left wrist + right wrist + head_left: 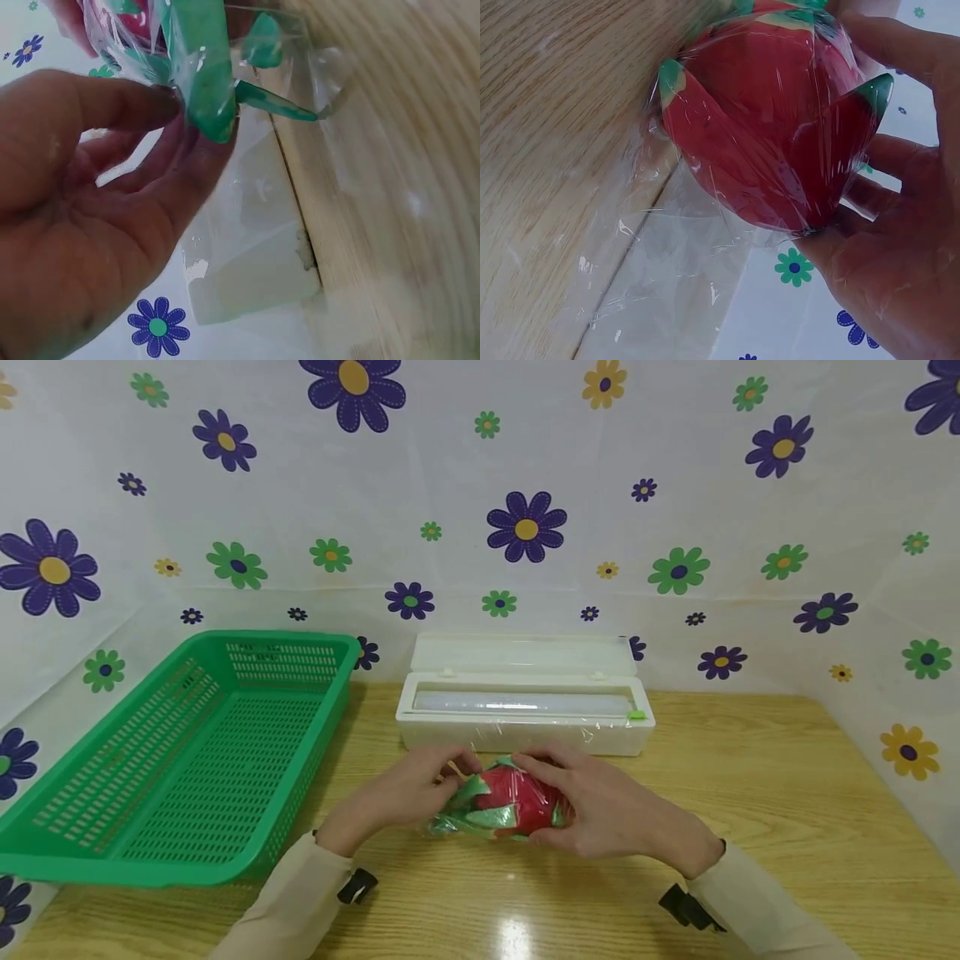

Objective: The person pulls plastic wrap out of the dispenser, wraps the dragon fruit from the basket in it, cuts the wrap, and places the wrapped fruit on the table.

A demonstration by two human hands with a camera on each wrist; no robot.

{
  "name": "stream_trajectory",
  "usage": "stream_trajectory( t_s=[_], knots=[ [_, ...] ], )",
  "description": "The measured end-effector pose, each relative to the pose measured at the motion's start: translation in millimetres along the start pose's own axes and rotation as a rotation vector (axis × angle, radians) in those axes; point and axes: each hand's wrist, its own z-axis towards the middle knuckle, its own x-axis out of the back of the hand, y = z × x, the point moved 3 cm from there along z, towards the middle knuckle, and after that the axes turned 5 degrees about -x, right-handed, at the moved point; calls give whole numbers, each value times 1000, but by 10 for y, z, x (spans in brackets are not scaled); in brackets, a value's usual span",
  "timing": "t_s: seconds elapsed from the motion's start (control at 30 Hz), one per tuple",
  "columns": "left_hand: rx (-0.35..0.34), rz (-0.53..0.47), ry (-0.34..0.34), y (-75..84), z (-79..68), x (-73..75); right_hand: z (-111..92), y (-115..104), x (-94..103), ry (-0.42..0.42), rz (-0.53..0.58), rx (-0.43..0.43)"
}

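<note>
A red dragon fruit with green-tipped scales, wrapped in clear cling film, is held between both hands over the wooden table. At its left, leafy end, my left hand pinches the film with thumb and fingers, close to a green scale in the left wrist view. My right hand grips the fruit's right end, fingers over the top and thumb lower down. The right wrist view shows the rounded red side of the dragon fruit under creased, shiny film, resting against the fingers of the right hand.
Just behind the hands stands a white cling film box, its lid raised, with a roll inside and a green slider at the right. A green plastic basket stands at the left. Flowered cloth hangs behind.
</note>
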Motion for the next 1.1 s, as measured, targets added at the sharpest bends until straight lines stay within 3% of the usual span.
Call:
stream_trajectory(
  t_s=[0.13, 0.37, 0.47, 0.53, 0.63, 0.73, 0.83, 1.0, 1.1],
  knots=[
    [4, -52, 68, -17, -19, 38, 6, 14, -18, 13, -11, -7],
    [-88, 18, 285, 41, -17, 158, 41, 31, 15, 4, 38, -39],
    [-121, 46, 331, 101, -44, 207, 46, 49, 20, -4, 63, -48],
    [-142, 75, 306, 122, -59, 219, 41, 60, 17, -7, 78, -55],
    [-141, 145, 199, 128, -76, 201, 28, 70, 11, -7, 91, -54],
    [-108, 202, 68, 90, -92, 144, 6, 80, 19, -17, 115, -54],
    [-63, 231, -8, 49, -112, 89, -17, 90, 37, -36, 168, -58],
    [15, 262, 13, 16, -117, 86, -42, 148, 64, -51, 277, -80],
    [60, 254, 48, 6, -106, 132, -59, 216, 113, 6, 331, -84]
  ],
)
